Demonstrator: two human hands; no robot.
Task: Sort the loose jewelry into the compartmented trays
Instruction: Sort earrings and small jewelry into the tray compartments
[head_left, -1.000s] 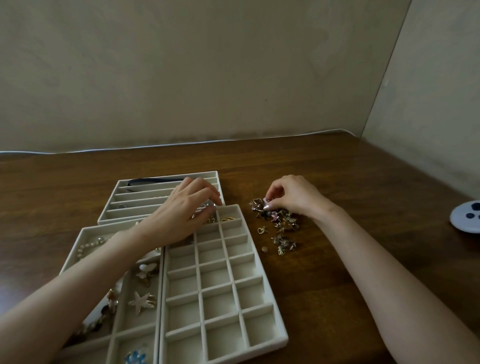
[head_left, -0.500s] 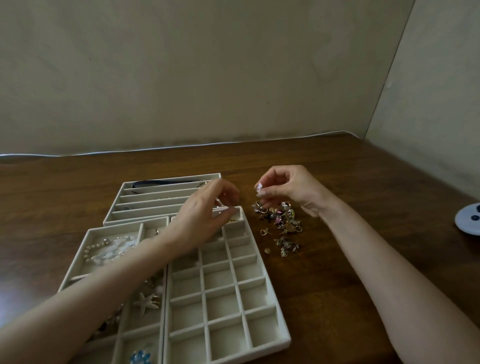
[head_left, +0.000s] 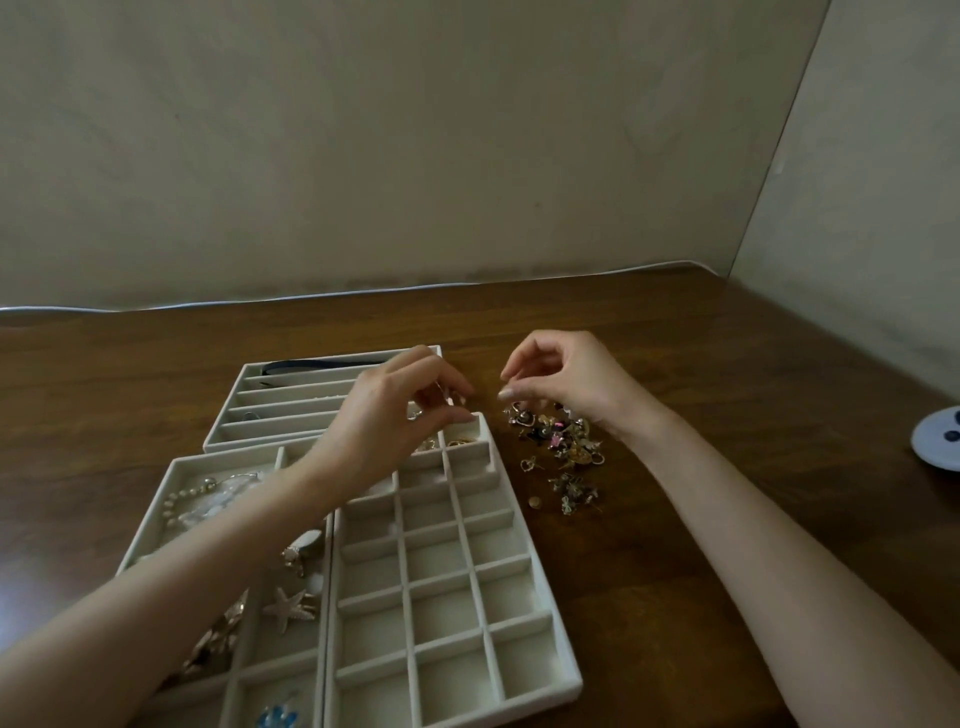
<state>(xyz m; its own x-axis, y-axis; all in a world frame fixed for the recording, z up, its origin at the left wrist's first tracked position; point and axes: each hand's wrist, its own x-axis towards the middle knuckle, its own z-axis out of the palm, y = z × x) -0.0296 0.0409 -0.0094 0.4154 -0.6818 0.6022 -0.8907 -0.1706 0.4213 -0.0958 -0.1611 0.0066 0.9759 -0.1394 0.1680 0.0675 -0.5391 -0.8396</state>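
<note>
— Trays at lower left, what do they hold?
— The wide-compartment tray (head_left: 228, 454) at the lower left edge holds a pearl string (head_left: 179, 499), a starfish piece (head_left: 288, 609) and, at the bottom edge, a blue piece (head_left: 278, 717). Above it in the frame, the slotted tray (head_left: 280, 422) has a dark band (head_left: 322, 365) in its top slot.
— And the left hand?
— The left hand (head_left: 387, 421) hovers at centre frame, over the top right corner of the grid tray (head_left: 441, 618). Its fingers are curled, thumb and forefinger tips drawn close together. A thin glint shows between them, but I cannot tell whether they pinch a piece.
— Anything in the grid tray?
— Gold pieces (head_left: 460, 442) lie in its top right compartment, just under that hand. The compartments lower in the frame show bare lining.
— The right hand?
— The right hand (head_left: 571, 382) sits right of centre, just above the loose jewelry (head_left: 563, 441). Forefinger arched, thumb tip brought up to it, other fingers curled. Whether anything is pinched is too small to tell.
— Where is the jewelry itself?
— In a small heap on the wooden table (head_left: 727, 415), just right of the grid tray, with a few pieces scattered below it in the frame.
— Far right?
— A white round thing with dark spots (head_left: 940, 439), cut off by the frame edge.
</note>
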